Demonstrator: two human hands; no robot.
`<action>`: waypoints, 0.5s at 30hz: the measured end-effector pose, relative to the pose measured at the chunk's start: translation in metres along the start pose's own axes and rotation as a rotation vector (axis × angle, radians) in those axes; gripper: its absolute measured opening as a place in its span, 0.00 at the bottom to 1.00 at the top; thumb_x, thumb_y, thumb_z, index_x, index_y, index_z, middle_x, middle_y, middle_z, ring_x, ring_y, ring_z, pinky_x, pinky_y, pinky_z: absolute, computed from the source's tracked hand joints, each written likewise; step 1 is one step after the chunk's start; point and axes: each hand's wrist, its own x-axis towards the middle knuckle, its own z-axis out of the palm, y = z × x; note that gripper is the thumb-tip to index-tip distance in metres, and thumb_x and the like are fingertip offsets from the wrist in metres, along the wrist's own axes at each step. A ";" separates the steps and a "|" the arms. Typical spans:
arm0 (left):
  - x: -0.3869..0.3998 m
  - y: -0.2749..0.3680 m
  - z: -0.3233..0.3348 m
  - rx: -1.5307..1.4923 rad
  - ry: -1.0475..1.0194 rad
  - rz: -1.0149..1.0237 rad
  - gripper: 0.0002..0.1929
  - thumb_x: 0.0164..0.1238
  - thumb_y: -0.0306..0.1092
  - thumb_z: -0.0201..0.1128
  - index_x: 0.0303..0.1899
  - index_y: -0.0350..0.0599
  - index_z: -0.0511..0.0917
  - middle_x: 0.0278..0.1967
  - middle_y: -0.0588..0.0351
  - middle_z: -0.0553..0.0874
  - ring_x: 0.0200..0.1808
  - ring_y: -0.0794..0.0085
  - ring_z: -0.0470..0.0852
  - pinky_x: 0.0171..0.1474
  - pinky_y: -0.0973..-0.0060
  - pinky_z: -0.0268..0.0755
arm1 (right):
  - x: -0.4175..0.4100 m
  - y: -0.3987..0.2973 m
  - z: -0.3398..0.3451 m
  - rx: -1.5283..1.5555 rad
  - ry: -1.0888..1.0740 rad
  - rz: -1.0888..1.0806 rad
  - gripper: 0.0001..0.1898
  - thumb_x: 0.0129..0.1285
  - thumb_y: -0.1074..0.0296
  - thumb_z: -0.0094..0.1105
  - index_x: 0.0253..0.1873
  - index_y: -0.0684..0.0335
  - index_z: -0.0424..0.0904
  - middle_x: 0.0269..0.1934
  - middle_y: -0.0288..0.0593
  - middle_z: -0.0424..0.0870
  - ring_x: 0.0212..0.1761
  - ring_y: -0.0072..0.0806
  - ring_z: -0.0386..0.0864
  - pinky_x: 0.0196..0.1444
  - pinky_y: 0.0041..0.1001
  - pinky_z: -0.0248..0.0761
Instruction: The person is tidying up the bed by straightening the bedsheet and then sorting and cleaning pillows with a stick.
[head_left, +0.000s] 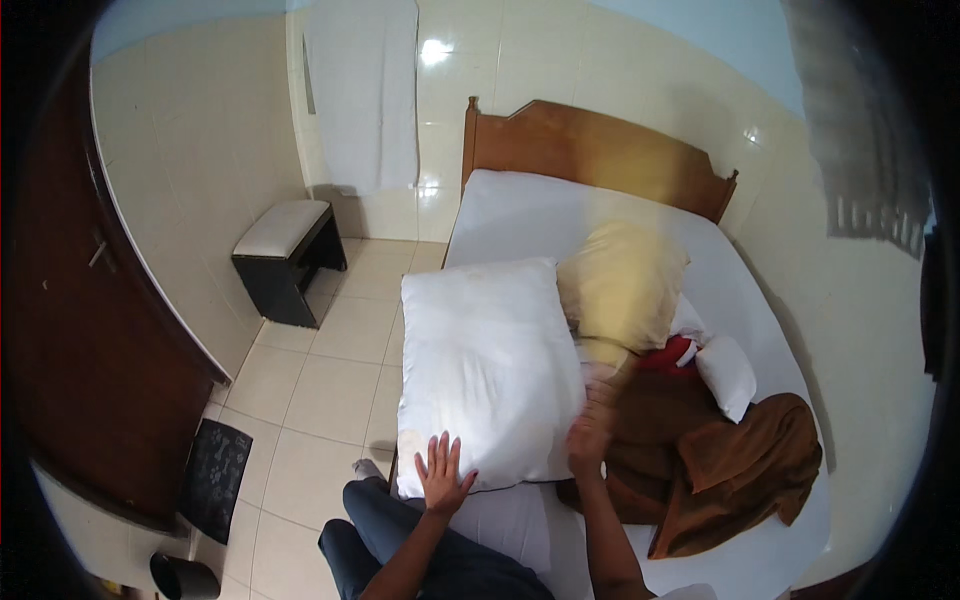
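A large white pillow (480, 367) lies on the bed before me. My left hand (444, 472) rests flat on its near left corner, fingers spread. Beside the pillow's right edge, my right hand (589, 442) is closed around the lower end of a long yellowish object (624, 307). Motion blur smears that object upward across a yellow pillow and the headboard, so its exact kind is unclear. The yellow pillow (671, 289) lies just beyond the white one. To the right of my right hand, a brown blanket (742, 457) lies crumpled.
The bed (517, 199) has a white sheet and a wooden headboard (540, 142). A small white cushion (727, 375) and red cloth (667, 356) lie on it. Leftward are a padded stool (285, 229), a dark door (82, 300), a mat (216, 476) and a black bin (184, 576).
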 end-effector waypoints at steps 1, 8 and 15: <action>-0.004 -0.004 0.002 0.000 0.008 0.001 0.39 0.56 0.52 0.61 0.67 0.50 0.56 0.69 0.53 0.55 0.71 0.57 0.47 0.67 0.45 0.32 | -0.001 0.002 0.005 -0.432 -0.382 0.320 0.23 0.63 0.56 0.49 0.53 0.67 0.57 0.25 0.51 0.75 0.28 0.44 0.77 0.35 0.47 0.69; -0.017 -0.017 -0.010 -0.035 0.010 -0.025 0.35 0.57 0.46 0.61 0.67 0.52 0.58 0.69 0.55 0.55 0.72 0.58 0.46 0.66 0.43 0.25 | 0.066 -0.125 -0.033 0.418 0.237 0.120 0.28 0.67 0.59 0.44 0.65 0.65 0.45 0.30 0.55 0.75 0.31 0.32 0.79 0.31 0.29 0.73; -0.031 -0.025 -0.002 -0.052 0.056 -0.015 0.33 0.58 0.45 0.60 0.66 0.53 0.60 0.70 0.53 0.54 0.72 0.55 0.45 0.66 0.41 0.23 | 0.032 -0.015 0.014 -0.095 -0.222 0.343 0.24 0.68 0.61 0.41 0.66 0.60 0.52 0.32 0.51 0.75 0.29 0.31 0.78 0.30 0.31 0.73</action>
